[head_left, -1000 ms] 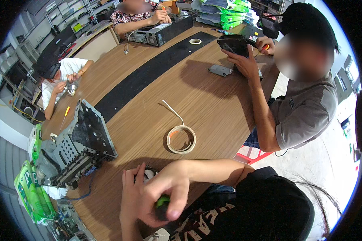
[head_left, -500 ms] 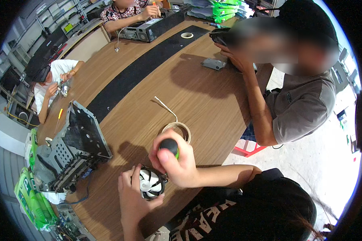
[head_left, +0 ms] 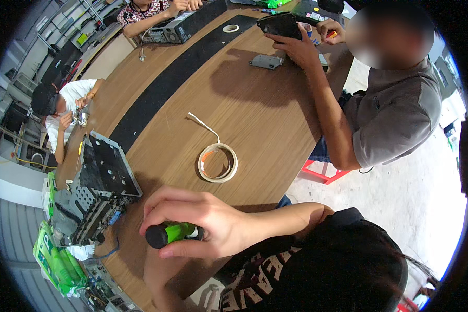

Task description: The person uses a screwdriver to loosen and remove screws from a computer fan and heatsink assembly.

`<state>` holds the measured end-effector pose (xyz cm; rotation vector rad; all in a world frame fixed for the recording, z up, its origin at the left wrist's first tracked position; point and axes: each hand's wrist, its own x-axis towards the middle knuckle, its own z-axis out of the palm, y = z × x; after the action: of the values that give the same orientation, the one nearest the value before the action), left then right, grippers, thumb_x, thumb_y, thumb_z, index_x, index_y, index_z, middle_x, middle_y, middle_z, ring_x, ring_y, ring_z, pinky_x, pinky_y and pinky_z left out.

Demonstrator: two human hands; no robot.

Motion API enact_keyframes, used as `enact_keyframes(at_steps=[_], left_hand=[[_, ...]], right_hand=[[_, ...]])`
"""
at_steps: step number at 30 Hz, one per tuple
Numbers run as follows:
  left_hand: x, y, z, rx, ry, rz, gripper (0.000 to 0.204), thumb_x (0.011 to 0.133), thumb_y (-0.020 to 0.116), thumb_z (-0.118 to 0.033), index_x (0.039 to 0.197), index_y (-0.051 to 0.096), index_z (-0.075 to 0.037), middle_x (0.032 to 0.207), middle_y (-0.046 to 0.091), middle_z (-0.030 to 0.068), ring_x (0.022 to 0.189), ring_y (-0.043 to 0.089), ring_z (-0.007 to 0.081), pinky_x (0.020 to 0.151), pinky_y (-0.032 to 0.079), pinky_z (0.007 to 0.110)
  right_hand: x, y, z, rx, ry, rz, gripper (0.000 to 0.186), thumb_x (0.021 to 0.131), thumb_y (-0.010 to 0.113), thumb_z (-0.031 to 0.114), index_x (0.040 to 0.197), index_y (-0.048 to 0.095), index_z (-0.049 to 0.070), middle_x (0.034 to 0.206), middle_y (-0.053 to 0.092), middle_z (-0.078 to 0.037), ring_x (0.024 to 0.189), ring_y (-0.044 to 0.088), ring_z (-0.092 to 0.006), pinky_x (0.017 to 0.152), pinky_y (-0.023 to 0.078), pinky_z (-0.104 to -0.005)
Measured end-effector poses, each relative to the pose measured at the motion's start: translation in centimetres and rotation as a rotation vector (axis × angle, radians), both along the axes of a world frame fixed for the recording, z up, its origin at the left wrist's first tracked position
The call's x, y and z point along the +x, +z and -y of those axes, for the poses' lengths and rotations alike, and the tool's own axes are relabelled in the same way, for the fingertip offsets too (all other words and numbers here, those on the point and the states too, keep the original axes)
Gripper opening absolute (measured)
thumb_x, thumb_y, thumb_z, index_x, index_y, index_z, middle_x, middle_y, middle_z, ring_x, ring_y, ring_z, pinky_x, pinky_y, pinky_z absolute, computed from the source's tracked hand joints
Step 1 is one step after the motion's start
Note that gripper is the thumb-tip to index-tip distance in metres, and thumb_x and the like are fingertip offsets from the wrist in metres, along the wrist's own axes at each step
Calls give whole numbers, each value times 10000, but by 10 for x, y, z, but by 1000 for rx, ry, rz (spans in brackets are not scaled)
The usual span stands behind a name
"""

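My right hand (head_left: 205, 216) is wrapped round the green and black handle of a screwdriver (head_left: 177, 233), which lies tilted with its black end toward the left. The screwdriver's tip is hidden. Beneath it, my left hand (head_left: 164, 268) shows only around the wrist; its fingers are covered by my right hand. The black and white computer fan seen earlier is out of sight there. Farther out on the wooden table lies a roll of masking tape (head_left: 221, 179), its loose end stretching away toward the far left.
An open metal computer chassis (head_left: 112, 161) stands on the left, beside green packages (head_left: 61, 262) and a circuit board (head_left: 104, 286). At right, a co-worker holds a black part (head_left: 278, 28) near a grey bracket (head_left: 266, 62). Two other people work across the table.
My right hand has swung left and down over my left hand, tipping the screwdriver from near upright to slanted and covering the fan. The co-worker at right now shows a yellow-orange tool.
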<state>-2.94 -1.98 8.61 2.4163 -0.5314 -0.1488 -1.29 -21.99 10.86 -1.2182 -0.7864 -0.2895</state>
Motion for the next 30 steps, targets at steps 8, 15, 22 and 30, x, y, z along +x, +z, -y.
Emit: enact_keyframes(at_steps=[8, 15, 22, 30], left_hand=[[15, -7, 9, -46, -10, 73, 769, 602, 843, -247, 1275, 525, -53, 1294, 507, 183, 1216, 485, 380, 994, 395, 494], [16, -2, -10, -15, -92, 26, 816, 589, 851, -298, 1294, 522, -53, 1306, 496, 178, 1225, 479, 379, 1004, 387, 495], [30, 6, -28, -70, -187, -145, 864, 576, 860, -348, 1312, 520, -53, 1318, 485, 174, 1235, 472, 377, 1015, 379, 496], [37, -1, -32, -96, -187, -146, 920, 561, 870, -406, 1334, 517, -53, 1331, 473, 169, 1245, 465, 376, 1027, 370, 497]], right_hand=[[-1, 18, -2, -252, -366, 211, 383, 694, 815, 257, 942, 580, 83, 1016, 539, -104, 971, 531, -309, 814, 399, -398], [24, 24, -12, -108, 165, 356, 245, 767, 787, 217, 853, 608, 74, 862, 578, -84, 841, 578, -280, 731, 432, -381], [63, 25, -30, -59, 1017, 187, 120, 835, 742, 161, 870, 765, 48, 858, 639, -89, 744, 612, -194, 684, 472, -319], [67, 18, -48, -24, 1252, -285, 325, 857, 746, 165, 655, 543, 13, 519, 538, -12, 394, 437, -75, 393, 367, -235]])
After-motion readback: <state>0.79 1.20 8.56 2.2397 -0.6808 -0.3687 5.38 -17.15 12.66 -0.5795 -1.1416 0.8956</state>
